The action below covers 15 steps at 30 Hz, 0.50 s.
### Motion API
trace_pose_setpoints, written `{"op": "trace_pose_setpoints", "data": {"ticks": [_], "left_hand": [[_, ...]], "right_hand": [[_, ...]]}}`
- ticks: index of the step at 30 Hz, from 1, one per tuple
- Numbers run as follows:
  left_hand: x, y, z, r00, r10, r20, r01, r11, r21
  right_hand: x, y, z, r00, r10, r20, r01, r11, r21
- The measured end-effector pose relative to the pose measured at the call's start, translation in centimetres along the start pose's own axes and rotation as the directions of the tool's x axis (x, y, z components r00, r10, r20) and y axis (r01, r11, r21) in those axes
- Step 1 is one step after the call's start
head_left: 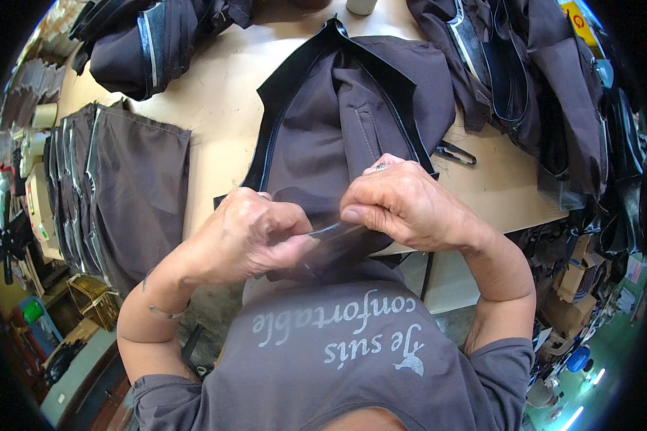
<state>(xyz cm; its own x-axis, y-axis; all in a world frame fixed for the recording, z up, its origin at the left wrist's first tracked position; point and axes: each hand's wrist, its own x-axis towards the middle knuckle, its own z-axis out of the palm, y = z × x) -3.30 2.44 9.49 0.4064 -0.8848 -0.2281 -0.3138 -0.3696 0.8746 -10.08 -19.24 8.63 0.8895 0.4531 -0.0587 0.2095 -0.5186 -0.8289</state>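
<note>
A dark brown garment piece [305,136] with shiny black collar-like trim [280,90] along both sides lies spread before me. The trim meets in a peak at the far end, and a narrow stitched pocket strip [367,131] runs down the right half. At the near end, my left hand [262,230] is closed, with thumb and fingers pinching the garment's edge. My right hand [399,197], wearing a ring, is closed on the same edge a little to the right. The cloth between them is stretched and blurred, with a pale line along it.
Stacked brown cloth pieces [140,187] lie at left. More brown and black garments pile up at far left [180,43] and right [553,79]. A small black tool [455,153] lies on the pale table [216,129] right of the garment. A pale container [361,6] stands at the back.
</note>
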Motion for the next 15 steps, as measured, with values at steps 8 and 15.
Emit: {"op": "trace_pose_setpoints", "data": {"ticks": [8,15], "left_hand": [[0.3,0.3,-0.3,0.998,-0.068,0.014,0.068,0.997,-0.045],[0.7,0.2,-0.1,0.997,-0.076,0.006,0.077,0.996,-0.04]], "right_hand": [[0.2,0.3,0.5,0.992,-0.123,0.0,0.123,0.992,-0.017],[1.0,0.7,-0.4,0.991,-0.009,0.133,0.003,0.999,0.051]]}}
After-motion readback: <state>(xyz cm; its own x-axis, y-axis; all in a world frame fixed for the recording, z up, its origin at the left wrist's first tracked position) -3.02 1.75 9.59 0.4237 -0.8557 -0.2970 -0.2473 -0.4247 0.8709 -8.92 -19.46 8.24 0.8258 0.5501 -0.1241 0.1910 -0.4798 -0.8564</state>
